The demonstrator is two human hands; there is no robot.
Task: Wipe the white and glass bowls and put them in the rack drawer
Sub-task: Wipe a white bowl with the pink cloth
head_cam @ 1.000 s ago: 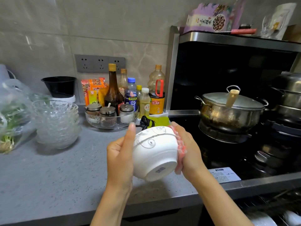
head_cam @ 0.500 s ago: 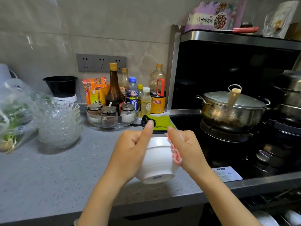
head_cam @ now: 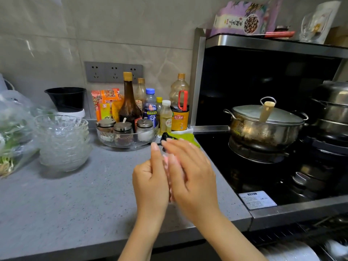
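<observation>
My two hands meet over the counter's front edge and hide the white bowl between them. My left hand (head_cam: 150, 182) grips it from the left with curled fingers and the thumb pointing up. A pink cloth (head_cam: 166, 162) shows in the gap between the hands. My right hand (head_cam: 194, 178) cups over the cloth and presses it onto the bowl. A stack of several glass bowls (head_cam: 62, 142) stands on the counter to the left, apart from both hands. The rack drawer (head_cam: 293, 250) with dishes in it shows at the bottom right.
A clear tray of spice jars (head_cam: 126, 136) and several bottles (head_cam: 130, 102) stand behind my hands, beside a green cloth (head_cam: 185, 137). A lidded steel pot (head_cam: 263, 127) sits on the black stove to the right. A bag of greens (head_cam: 13, 132) lies far left.
The bowl has turned and dropped lower, from plainly visible to hidden behind my hands. My right hand has slid over the top of it with the cloth.
</observation>
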